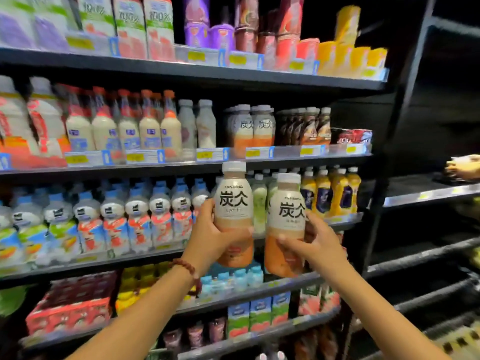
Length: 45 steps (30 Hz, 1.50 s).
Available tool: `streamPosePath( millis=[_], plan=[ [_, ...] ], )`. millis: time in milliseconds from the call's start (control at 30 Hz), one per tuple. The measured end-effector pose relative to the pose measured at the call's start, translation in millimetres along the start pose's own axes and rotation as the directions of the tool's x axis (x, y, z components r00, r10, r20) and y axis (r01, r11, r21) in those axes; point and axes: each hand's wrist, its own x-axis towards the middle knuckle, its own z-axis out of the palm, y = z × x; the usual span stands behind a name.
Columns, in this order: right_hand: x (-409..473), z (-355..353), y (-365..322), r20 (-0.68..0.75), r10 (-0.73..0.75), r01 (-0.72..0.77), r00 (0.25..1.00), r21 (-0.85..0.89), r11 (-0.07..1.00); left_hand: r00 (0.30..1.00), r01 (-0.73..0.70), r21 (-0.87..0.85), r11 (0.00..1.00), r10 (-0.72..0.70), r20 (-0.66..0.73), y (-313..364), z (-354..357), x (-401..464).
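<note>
Two latte bottles with white caps, cream labels with black characters and orange-brown lower halves are held upright in front of a drinks shelf. My left hand grips the left bottle round its middle; a bead bracelet sits on that wrist. My right hand grips the right bottle round its lower half, a little lower than the other. The bottles are side by side, almost touching.
Black shelving holds rows of drinks. More bottles of the same latte stand on the shelf above. Water bottles fill the left of the middle shelf, yellow bottles the right. Dark, mostly bare shelves lie to the right.
</note>
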Motion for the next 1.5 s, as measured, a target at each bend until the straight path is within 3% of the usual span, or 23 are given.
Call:
streamPosePath(
  millis=[300, 733, 1033, 1233, 1500],
  plan=[
    [60, -69, 18, -0.039, -0.073, 0.074, 0.997, 0.023, 0.997, 0.995, -0.086, 0.065, 0.994, 0.089, -0.037, 13, 64, 68],
    [219, -86, 53, -0.073, -0.196, 0.199, 0.978, 0.035, 0.979, 0.988, -0.128, 0.016, 0.992, 0.129, -0.084, -24, 85, 196],
    [340, -81, 55, -0.256, -0.329, 0.354, 0.909, 0.055, 0.934, 0.983, -0.149, 0.056, 0.987, 0.154, -0.101, -38, 85, 259],
    [385, -75, 70, -0.192, -0.348, 0.358, 0.917, 0.016, 0.934, 0.978, -0.146, 0.064, 0.987, 0.154, -0.142, -41, 89, 275],
    [420, -54, 74, 0.005, -0.184, 0.184, 0.983, -0.089, 0.979, 0.967, -0.14, 0.101, 0.985, 0.158, -0.198, -42, 93, 278]
  ],
)
